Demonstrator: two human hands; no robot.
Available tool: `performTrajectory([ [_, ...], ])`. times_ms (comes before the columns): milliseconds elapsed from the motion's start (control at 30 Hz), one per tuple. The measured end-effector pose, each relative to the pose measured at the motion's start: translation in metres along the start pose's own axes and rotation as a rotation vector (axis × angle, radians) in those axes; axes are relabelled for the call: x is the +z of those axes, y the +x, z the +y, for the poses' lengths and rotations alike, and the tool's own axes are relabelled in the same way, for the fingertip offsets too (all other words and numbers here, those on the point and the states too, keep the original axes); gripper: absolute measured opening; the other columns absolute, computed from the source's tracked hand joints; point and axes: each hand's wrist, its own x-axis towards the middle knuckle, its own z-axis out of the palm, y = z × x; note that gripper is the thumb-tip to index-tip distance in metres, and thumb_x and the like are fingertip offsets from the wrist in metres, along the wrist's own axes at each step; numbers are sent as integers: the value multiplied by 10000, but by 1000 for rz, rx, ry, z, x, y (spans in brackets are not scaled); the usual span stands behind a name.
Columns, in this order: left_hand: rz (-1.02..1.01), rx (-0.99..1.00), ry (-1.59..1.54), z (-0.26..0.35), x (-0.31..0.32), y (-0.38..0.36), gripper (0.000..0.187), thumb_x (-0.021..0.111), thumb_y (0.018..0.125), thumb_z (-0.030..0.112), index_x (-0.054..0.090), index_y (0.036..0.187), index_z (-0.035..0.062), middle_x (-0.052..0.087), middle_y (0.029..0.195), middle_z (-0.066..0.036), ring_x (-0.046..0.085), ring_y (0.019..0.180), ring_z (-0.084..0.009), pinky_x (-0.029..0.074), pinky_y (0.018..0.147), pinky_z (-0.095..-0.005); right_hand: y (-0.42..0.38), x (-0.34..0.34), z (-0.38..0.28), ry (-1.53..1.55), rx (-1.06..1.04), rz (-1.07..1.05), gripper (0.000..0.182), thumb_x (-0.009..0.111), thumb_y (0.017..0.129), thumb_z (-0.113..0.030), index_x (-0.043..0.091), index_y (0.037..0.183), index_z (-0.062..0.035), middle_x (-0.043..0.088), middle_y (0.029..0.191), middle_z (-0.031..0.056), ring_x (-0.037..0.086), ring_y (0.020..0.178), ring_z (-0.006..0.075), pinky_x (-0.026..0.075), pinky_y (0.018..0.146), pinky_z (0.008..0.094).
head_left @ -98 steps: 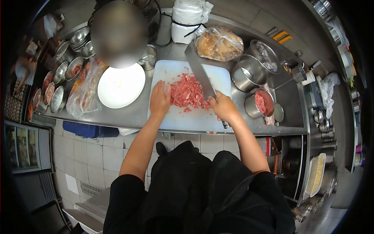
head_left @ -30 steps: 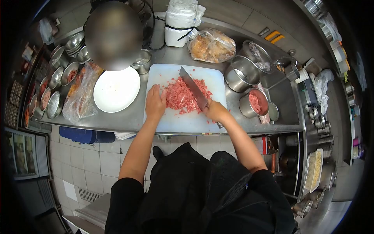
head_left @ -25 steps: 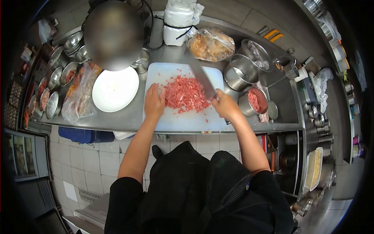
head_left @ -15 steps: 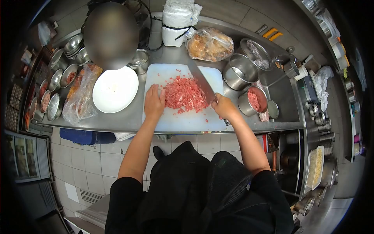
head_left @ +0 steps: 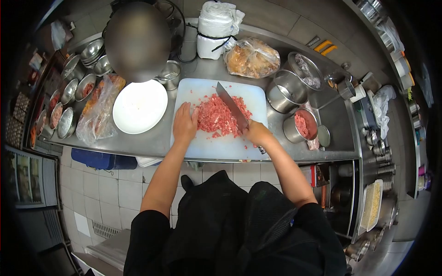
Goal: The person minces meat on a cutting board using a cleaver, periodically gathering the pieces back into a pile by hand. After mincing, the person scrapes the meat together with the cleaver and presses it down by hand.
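Observation:
A pile of chopped pink-red meat (head_left: 216, 117) lies on a white cutting board (head_left: 209, 89) on the steel counter. My right hand (head_left: 256, 133) grips the handle of a broad cleaver (head_left: 231, 106), whose blade lies down across the right part of the meat pile, tip pointing away from me. My left hand (head_left: 185, 123) rests flat on the board, fingers apart, touching the left edge of the meat.
A white plate (head_left: 139, 106) sits left of the board, beside a plastic bag (head_left: 99, 109) and several small steel bowls (head_left: 69, 103). Right of the board stand a steel pot (head_left: 287, 89) and a bowl of minced meat (head_left: 303, 125). A bagged food item (head_left: 251, 57) lies behind.
The cleaver rose and fell over the meat repeatedly; from half a second ago it came down leftward onto the pile. My left hand stayed at the pile's left edge.

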Motion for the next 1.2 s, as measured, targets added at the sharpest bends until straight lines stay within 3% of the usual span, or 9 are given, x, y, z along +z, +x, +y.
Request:
performTrajectory([
  [200,-4,-14,-16,2,-3,-3,474,534,1003,339,557,1285,-41,554,1342,-245,513,1248,-398,409,1062,-454,-31,-17,-35,53,-9,129,347,512,910,-208,575,1160,24,698,746,205,673,555,301,559,636,423],
  [267,-23,-26,-35,0,1,-5,471,531,1006,339,555,1290,-37,549,1351,-242,511,1250,-396,407,1064,-452,-11,4,-18,-32,30,-51,338,517,919,-213,586,1155,18,696,740,206,673,557,303,557,634,428],
  [533,22,-40,-67,0,-1,-5,469,511,1018,336,546,1306,-32,540,1361,-242,500,1266,-395,394,1080,-452,-23,-4,-40,69,-146,242,318,519,937,-233,607,1096,28,698,781,242,682,587,327,555,681,445],
  [667,59,-63,-120,-2,0,-5,463,492,1028,325,535,1315,-35,536,1362,-246,491,1272,-403,389,1083,-456,-9,8,-43,-11,-4,-131,289,514,912,-199,607,1059,31,684,735,225,696,615,293,559,699,438],
  [733,72,-46,-131,-5,1,-6,461,489,1029,319,529,1319,-38,532,1364,-251,487,1273,-410,386,1086,-458,-13,-7,-51,-84,-25,-108,278,518,903,-189,609,1063,20,681,721,204,698,618,271,561,703,429],
  [800,88,-42,-142,-6,1,-5,460,487,1031,313,524,1323,-40,529,1366,-256,483,1275,-416,382,1089,-460,-29,-27,-65,-33,-108,-9,276,522,909,-181,611,1075,20,687,732,207,700,640,303,559,706,438],
  [833,101,-34,-134,-5,0,-6,457,486,1031,305,518,1326,-43,519,1373,-261,475,1280,-422,377,1093,-464,-29,-28,-63,-54,-161,123,288,533,924,-201,613,1090,21,693,775,239,702,720,373,554,738,458],
  [1000,117,-24,-154,-9,2,-6,464,484,1033,287,491,1349,-52,474,1414,-278,436,1317,-436,354,1112,-470,-34,-21,-74,86,-292,358,341,570,929,-254,610,1123,24,684,849,295,680,824,444,547,787,473],
  [1200,158,-45,-161,-5,-3,-6,488,473,1035,284,456,1382,-58,413,1469,-282,393,1363,-434,323,1140,-466,-3,2,-51,-39,38,-172,351,576,923,-277,616,1090,29,686,885,293,672,892,448,526,821,510],
])
